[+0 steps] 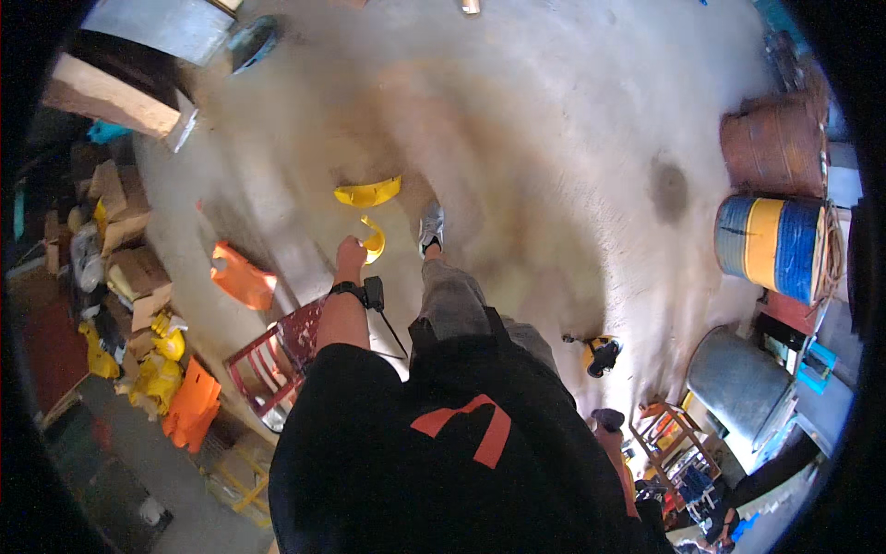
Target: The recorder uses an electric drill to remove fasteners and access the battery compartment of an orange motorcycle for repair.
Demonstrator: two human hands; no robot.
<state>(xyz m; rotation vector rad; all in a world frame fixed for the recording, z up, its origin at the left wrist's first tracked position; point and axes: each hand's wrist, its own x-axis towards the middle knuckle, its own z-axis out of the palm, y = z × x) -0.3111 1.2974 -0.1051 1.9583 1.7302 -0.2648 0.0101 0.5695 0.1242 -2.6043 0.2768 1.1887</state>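
My left hand is closed at the edge of a yellow curved piece, hook-shaped from here and plastic-looking. A black strap with a small device sits on that wrist. Just beyond, a wider yellow curved piece lies on the concrete floor. Down by my right side, my right arm shows in part; a dark shape covers its end, so its fingers cannot be made out. Near it is a yellow and black object, perhaps a power tool; whether I touch it is unclear.
An orange panel and a dark red metal frame stand at left. Behind them are cardboard boxes and yellow and orange parts. Along the right are a rusty drum, a blue-yellow drum and a grey container.
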